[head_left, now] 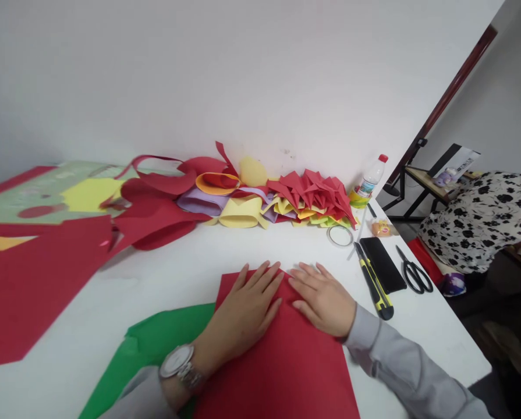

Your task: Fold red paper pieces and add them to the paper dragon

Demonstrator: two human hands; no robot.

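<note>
A sheet of red paper [286, 366] lies in front of me on the white table, its far edge under my hands. My left hand [247, 308] rests flat on it near the far left corner, fingers stretched out. Close by on the right, my right hand [321, 297] presses on the far right part with its fingers extended. The two hands nearly meet at the far edge, where the paper comes to a blunt point. Green paper [164, 331] sticks out on the left, partly beneath the red sheet and my left forearm.
Large red paper [59, 279] covers the table's left side. Folded paper pieces [312, 195] line the wall. On the right are a tape roll [340, 235], box cutter [374, 285], black phone [382, 265], scissors [415, 274] and bottle [371, 177]. Another person [482, 218] sits beyond the edge.
</note>
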